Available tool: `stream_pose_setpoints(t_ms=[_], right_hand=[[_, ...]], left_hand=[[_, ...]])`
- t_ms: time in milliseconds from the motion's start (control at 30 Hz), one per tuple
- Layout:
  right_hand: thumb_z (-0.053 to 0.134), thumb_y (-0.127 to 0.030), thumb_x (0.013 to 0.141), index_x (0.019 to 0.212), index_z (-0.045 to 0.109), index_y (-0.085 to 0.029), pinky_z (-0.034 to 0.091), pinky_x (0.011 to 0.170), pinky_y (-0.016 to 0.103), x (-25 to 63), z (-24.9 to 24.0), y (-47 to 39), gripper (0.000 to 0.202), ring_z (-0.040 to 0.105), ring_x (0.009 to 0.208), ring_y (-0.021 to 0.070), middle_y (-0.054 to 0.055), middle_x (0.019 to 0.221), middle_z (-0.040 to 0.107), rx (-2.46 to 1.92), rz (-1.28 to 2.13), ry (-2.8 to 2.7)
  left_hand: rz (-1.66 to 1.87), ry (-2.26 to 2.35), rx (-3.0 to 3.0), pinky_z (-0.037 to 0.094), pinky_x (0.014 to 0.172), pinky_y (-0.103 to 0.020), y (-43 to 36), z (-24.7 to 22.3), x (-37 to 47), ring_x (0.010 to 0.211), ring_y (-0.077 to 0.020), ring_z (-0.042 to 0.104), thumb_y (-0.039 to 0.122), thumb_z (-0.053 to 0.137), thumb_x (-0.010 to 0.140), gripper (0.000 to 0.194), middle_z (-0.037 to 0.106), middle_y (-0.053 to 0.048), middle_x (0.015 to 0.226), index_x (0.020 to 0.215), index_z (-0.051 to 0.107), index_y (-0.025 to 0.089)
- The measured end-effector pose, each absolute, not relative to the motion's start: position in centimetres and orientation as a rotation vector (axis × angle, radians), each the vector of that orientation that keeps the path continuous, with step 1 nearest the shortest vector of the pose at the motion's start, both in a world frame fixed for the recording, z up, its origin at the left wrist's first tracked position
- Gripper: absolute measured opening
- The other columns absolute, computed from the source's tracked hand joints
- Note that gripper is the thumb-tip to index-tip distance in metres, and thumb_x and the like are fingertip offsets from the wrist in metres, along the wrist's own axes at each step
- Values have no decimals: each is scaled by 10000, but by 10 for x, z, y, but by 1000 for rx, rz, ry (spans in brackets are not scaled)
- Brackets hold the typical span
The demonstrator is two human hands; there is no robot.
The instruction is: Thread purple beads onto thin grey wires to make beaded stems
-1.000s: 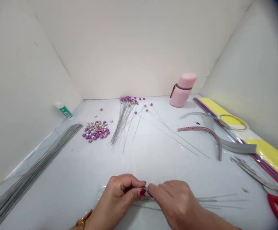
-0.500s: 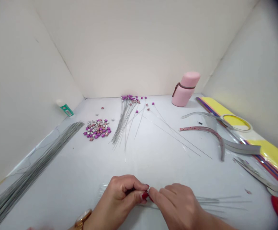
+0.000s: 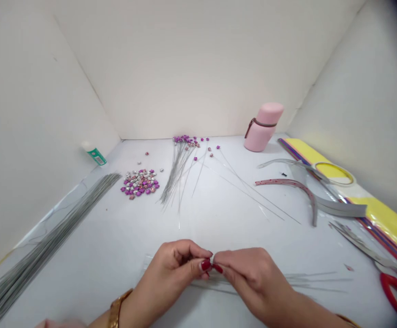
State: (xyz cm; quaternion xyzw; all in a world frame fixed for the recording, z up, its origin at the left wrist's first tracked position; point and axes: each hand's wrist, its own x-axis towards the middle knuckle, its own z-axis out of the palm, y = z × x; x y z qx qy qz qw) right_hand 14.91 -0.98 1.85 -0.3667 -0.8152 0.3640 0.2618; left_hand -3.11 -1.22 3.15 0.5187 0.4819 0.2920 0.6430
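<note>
My left hand [image 3: 176, 273] is closed in a pinch at the bottom centre, thumb against forefinger. Its fingertips meet those of my right hand [image 3: 253, 273], whose thumb and forefinger are pressed together too. Whatever lies between them is too small and hidden to name. Thin grey wires [image 3: 316, 285] lie on the table beneath both hands, sticking out to the right. Farther back on the left is a pile of small purple, silver and pink stars [image 3: 140, 183]. Beside it, a bundle of wires with stars on their tips [image 3: 177, 171] points away from me.
A long bundle of bare wires [image 3: 53, 237] lies at the left, near a glue stick [image 3: 96, 155]. Back right stands a pink bottle [image 3: 264, 127]. Along the right are paper strips [image 3: 342, 208], a tape roll [image 3: 351, 179], yellow packets [image 3: 386, 218] and red-handled scissors [image 3: 389, 289].
Both hands have moved slightly up in view. My right hand has turned, so its thumb now shows below the forefinger. The fingertips of both hands stay together.
</note>
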Motion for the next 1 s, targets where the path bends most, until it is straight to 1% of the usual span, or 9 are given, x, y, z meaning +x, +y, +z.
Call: stream_pose_setpoints(t_ms=[67, 100, 200, 367, 433, 567, 733, 867, 1000], right_hand=[[345, -97, 840, 807, 591, -139, 295, 501, 244, 154, 14, -9, 252, 424, 492, 112, 4, 547, 518, -847, 427, -2393], [357, -79, 832, 822, 589, -131, 278, 484, 251, 157, 12, -9, 238, 406, 470, 114, 0, 519, 500, -799, 244, -2428], [393, -87, 833, 867, 580, -127, 268, 468, 256, 162, 9, -5, 194, 395, 459, 115, -9, 501, 487, -741, 61, -2452], [369, -147, 868, 877, 592, -171, 347, 516, 216, 164, 8, 8, 224, 478, 537, 106, 2, 587, 530, -1016, 337, -2362], [372, -157, 866, 895, 596, -190, 373, 554, 210, 163, 8, 11, 228, 504, 606, 112, 18, 676, 545, -1143, 427, -2384], [390, -167, 854, 907, 590, -203, 392, 631, 232, 160, 12, 10, 211, 511, 757, 136, 60, 885, 528, -1243, 407, -2389], [534, -233, 791, 756, 564, -190, 395, 616, 216, 151, 16, -3, 63, 514, 705, 130, 7, 739, 535, -1166, 684, -2541], [512, -138, 795, 705, 550, -172, 391, 585, 201, 143, 10, -8, 104, 518, 652, 117, 3, 711, 539, -1215, 599, -2611], [491, -98, 789, 720, 523, -171, 385, 572, 203, 144, 6, -8, 105, 519, 643, 117, 2, 723, 536, -1177, 500, -2641]], left_hand=[[677, 1027, 926, 429, 583, -174, -11, 31, -28, 585, -85, 547, 260, 602, 723, 125, 644, -22, 659, 728, 638, 140], [684, 1000, 845, 424, 576, -159, -10, 30, -27, 566, -68, 535, 257, 610, 719, 131, 639, -20, 654, 716, 637, 129], [704, 965, 666, 417, 560, -124, -9, 28, -27, 540, -37, 521, 238, 619, 718, 135, 629, -21, 647, 731, 633, 104], [775, 953, 571, 439, 593, -117, -5, 22, -34, 575, -36, 539, 210, 618, 725, 139, 623, -26, 673, 804, 627, 95], [808, 948, 584, 449, 618, -125, -4, 20, -36, 613, -48, 552, 204, 610, 733, 142, 628, -34, 705, 825, 624, 97], [875, 971, 576, 463, 659, -138, -2, 17, -39, 660, -61, 569, 191, 592, 748, 148, 634, -44, 759, 870, 615, 109], [921, 996, 555, 468, 660, -145, 1, 16, -40, 671, -69, 576, 171, 596, 741, 139, 633, -41, 752, 867, 619, 115], [910, 989, 579, 456, 656, -150, 1, 16, -37, 671, -72, 569, 190, 600, 737, 140, 631, -37, 745, 856, 621, 119], [935, 1027, 721, 441, 664, -175, 2, 21, -40, 670, -83, 560, 246, 587, 744, 173, 634, -33, 745, 872, 621, 135]])
